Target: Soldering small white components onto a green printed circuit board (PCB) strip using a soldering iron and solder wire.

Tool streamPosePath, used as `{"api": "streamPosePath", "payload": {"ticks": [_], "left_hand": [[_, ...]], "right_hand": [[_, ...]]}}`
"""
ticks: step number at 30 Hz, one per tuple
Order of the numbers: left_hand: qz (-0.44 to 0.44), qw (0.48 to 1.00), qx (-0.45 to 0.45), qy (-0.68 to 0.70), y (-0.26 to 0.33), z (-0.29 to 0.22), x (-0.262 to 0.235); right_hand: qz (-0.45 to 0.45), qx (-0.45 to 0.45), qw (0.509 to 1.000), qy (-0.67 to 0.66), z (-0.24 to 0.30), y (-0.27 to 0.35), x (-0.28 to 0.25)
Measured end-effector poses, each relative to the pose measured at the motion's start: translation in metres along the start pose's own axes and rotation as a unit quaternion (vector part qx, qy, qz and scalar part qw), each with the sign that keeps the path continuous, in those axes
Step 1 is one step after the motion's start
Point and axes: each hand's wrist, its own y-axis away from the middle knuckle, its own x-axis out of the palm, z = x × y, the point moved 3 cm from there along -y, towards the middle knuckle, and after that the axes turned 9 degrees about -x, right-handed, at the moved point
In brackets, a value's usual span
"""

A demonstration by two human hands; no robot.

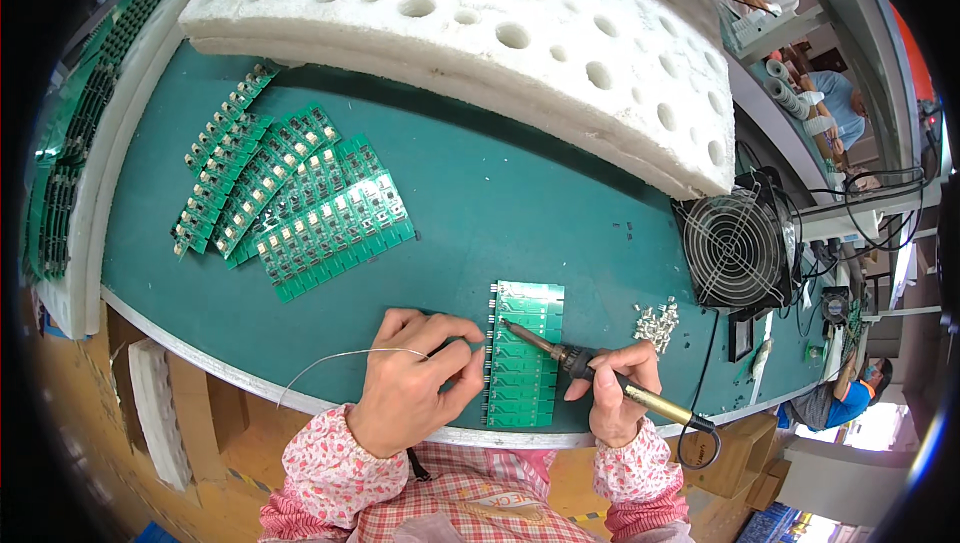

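A green circuit board panel (527, 363) lies flat near the table's front edge, with a row of dark pins or parts along its left side. My right hand (620, 389) is closed around a soldering iron (575, 359), whose tip touches or hovers just over the board's upper left part. Just left of the board, my left hand (418, 375) is closed with its fingers curled, pinching a thin solder wire (335, 355) that trails off to the left. The wire's end at the board is hidden by my fingers.
Several populated circuit boards (335, 221) lie fanned out at the left. A white foam block (470, 33) with round holes spans the back. Right of my work sit a pile of small white connectors (655, 324) and a fan (735, 248). Another foam piece (75, 273) holds upright boards.
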Motion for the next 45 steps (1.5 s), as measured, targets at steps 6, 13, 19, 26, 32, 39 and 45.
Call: {"api": "streamPosePath", "payload": {"ticks": [6,13,19,26,32,39,45], "left_hand": [[0.005,1.0,-0.005,0.0,-0.0003,0.0011,0.0008],[-0.007,1.0,-0.011,0.01,0.0002,0.0026,0.001],[-0.014,1.0,-0.006,0.005,-0.0001,0.0024,0.0017],[0.0,1.0,-0.003,-0.004,-0.0007,0.0023,0.0023],[0.007,1.0,-0.002,-0.012,-0.0011,0.0026,0.0031],[0.001,1.0,0.001,-0.011,-0.0019,0.0029,0.0037],[-0.014,1.0,-0.004,-0.001,-0.0016,0.0023,0.0024]], "right_hand": [[0.01,-0.003,1.0,0.002,0.0006,-0.0005,0.0001],[0.011,-0.006,1.0,0.011,0.0017,-0.0003,0.0007],[-0.028,-0.004,1.0,-0.013,0.0012,0.0,-0.0013],[-0.002,-0.005,1.0,0.012,-0.0003,-0.0004,-0.0012],[0.01,0.004,1.0,0.0,-0.0004,-0.0005,0.0009],[0.01,0.002,1.0,-0.006,0.0007,-0.0013,0.0015],[-0.019,-0.013,1.0,0.007,0.0011,0.0023,-0.0023]]}}
